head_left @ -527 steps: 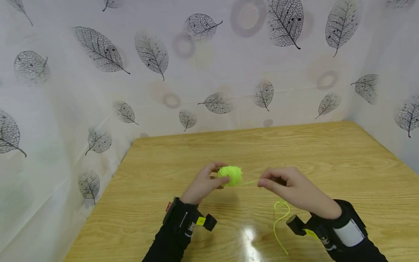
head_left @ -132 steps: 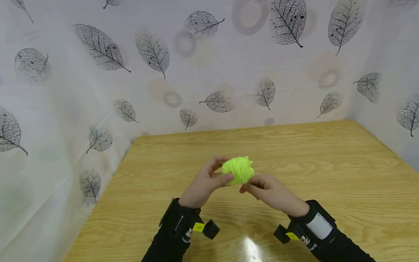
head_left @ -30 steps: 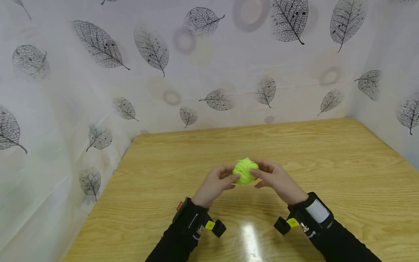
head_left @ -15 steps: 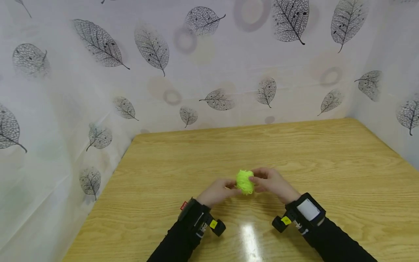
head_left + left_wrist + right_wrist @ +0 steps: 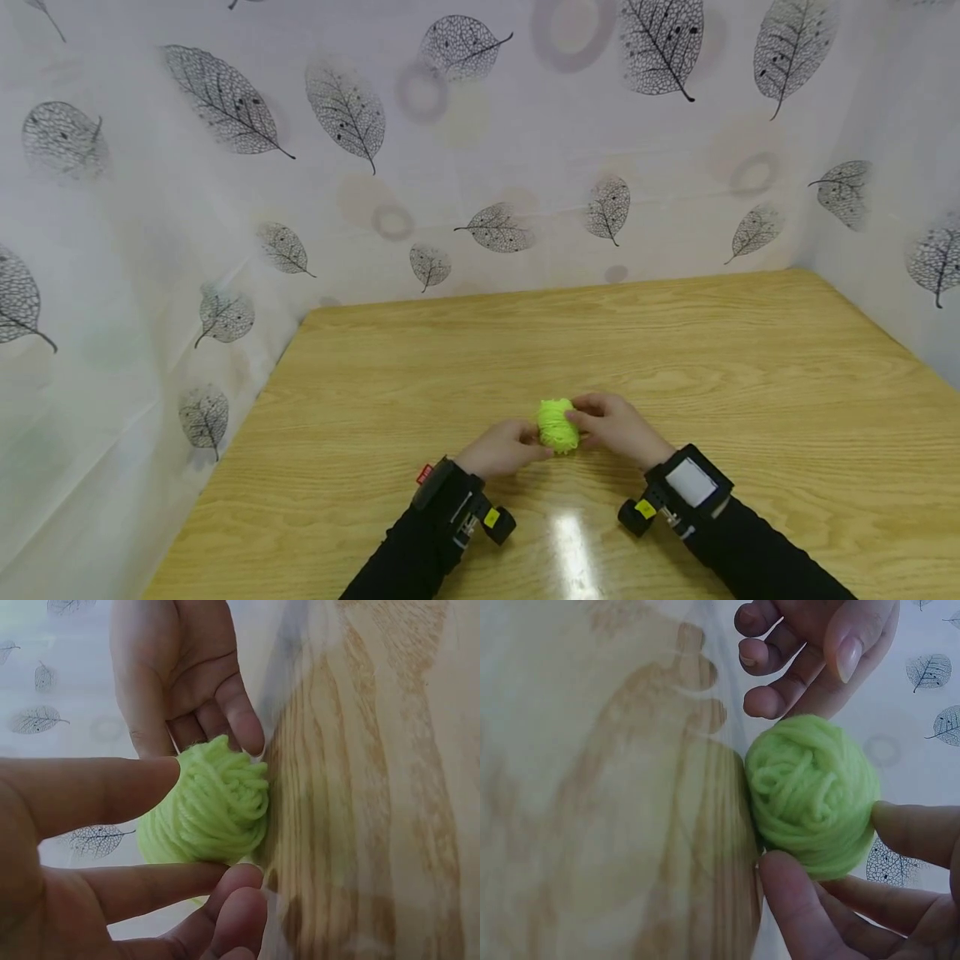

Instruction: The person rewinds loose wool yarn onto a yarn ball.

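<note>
A neon yellow-green ball of yarn [image 5: 557, 427] sits on the wooden table, its wound strands and looped end showing in the right wrist view. My right hand [image 5: 617, 429] holds it from the right, thumb [image 5: 911, 825] and fingers touching its sides. On the other side my left hand [image 5: 501, 450] is spread around the ball, thumb and fingers parted. In the right wrist view a gap shows between the left thumb [image 5: 847, 656] and the yarn [image 5: 814, 795]; whether any left fingertip touches it I cannot tell.
The wooden table [image 5: 420, 358] reaches back to a pale curtain [image 5: 525, 150] with dark leaf prints, which also hangs along both sides. A bright light reflection [image 5: 572, 542] lies on the tabletop near the front.
Earlier the right hand drew a loose strand from the ball; that strand no longer shows. Since one second ago, both hands have lowered the yarn to the table, and the left hand has loosened.
</note>
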Demonstrator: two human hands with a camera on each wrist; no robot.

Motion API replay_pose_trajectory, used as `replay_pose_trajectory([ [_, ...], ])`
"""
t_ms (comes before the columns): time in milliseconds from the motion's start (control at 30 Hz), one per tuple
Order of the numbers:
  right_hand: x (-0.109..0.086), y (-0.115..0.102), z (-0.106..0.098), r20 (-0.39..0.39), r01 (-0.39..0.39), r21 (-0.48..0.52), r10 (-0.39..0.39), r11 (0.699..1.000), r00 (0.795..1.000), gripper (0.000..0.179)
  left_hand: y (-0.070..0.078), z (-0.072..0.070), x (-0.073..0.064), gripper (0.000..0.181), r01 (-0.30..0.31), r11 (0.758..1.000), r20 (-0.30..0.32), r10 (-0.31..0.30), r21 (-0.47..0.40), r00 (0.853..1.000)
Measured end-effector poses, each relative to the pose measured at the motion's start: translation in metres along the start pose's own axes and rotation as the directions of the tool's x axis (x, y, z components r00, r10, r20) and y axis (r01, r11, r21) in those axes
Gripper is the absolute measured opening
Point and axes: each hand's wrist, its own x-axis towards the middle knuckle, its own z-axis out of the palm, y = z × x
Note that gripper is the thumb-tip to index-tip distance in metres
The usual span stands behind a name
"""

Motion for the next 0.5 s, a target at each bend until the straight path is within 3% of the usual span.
replay_pose_trajectory([
  [333, -0.002, -0.001, -0.003, -0.025, 0.011, -0.061, -0.013, 0.998, 1.0, 0.048, -0.002, -0.018, -0.007, 0.045, 0.051, 0.997, -0.05, -0.048, 0.06, 0.998],
  [433, -0.002, -0.003, -0.009, -0.035, -0.007, -0.074, 0.004, 0.997, 0.999, 0.049, -0.003, -0.028, -0.011, 0.044, 0.041, 0.999, -0.075, -0.039, 0.034, 0.996],
  [500, -0.003, -0.004, -0.016, -0.064, -0.008, -0.123, 0.001, 0.992, 0.998, 0.05, -0.005, -0.036, -0.013, 0.042, 0.025, 0.999, -0.125, -0.021, 0.025, 0.992],
])
